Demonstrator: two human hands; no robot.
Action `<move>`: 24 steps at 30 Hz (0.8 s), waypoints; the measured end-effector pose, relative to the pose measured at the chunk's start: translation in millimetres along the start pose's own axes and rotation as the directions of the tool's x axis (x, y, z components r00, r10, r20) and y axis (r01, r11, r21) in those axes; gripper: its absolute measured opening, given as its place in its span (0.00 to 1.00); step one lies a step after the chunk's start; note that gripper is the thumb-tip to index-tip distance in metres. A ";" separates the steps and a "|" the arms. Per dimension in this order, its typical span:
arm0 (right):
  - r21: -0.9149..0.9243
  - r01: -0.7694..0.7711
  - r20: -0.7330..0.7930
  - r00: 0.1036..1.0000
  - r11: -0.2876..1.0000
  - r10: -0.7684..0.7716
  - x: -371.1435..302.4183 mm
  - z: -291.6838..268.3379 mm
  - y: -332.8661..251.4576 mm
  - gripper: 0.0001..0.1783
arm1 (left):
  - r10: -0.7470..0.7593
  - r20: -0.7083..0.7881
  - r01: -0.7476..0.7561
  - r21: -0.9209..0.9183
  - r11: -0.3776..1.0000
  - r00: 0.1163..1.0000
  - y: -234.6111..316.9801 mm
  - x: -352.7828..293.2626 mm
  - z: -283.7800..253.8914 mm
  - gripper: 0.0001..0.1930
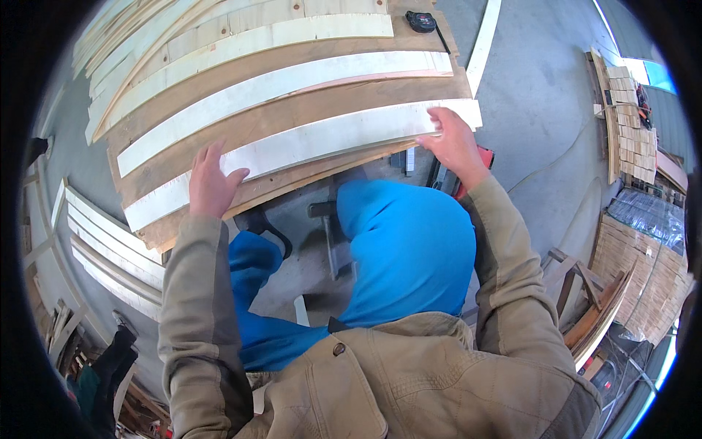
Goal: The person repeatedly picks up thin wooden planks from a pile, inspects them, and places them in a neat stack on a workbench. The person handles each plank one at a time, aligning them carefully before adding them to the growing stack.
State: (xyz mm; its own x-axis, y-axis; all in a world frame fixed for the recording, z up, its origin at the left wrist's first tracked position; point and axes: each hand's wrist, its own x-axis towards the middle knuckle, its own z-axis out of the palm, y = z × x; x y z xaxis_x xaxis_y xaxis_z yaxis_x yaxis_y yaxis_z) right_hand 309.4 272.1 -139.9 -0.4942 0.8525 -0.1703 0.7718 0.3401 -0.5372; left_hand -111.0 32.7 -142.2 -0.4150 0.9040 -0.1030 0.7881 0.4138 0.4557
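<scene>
A long white board (322, 139) lies along the near edge of the worktop (278, 113), its right end reaching just past the corner. The left hand (212, 179) is near its left end, thumb and fingers spread; the right hand (455, 143) is by the right end, its grip curved in a half-open C. Whether either presses firmly I cannot tell. The step looks like steadying or squaring the board; the next move would call for even pressure from both hands. Beyond it, with bare surface between, lies a second white board (270, 86), then more planks (241, 40) and a tape measure (421, 22) at the far edge. Below, the blue-clad knees (409, 249) and a red-and-black tool (486, 156) crowd the near side, probably limiting room to shift.
</scene>
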 end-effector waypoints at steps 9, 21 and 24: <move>-0.333 0.335 0.511 0.850 0.882 -0.130 82.0 33.6 -38.2 0.42 | -0.101 0.458 0.050 0.123 0.991 0.883 12.3 55.0 22.8 0.31; -0.356 0.297 0.603 0.797 0.886 -0.026 95.0 43.0 -36.8 0.42 | -0.135 0.538 0.091 0.107 0.990 0.832 10.2 65.5 21.5 0.31; -0.356 0.320 0.590 0.806 0.878 -0.054 93.8 44.9 -33.9 0.42 | -0.134 0.545 0.090 0.106 0.990 0.828 10.8 65.9 22.3 0.31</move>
State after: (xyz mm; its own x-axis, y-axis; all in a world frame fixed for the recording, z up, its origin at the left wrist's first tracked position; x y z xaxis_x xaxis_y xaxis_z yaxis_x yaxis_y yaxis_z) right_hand 219.0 322.7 -174.7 -0.6759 0.4344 -0.5954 0.6621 0.7127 -0.2316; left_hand -119.7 99.2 -163.8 -0.2016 0.7519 -0.6277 0.7910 0.5029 0.3484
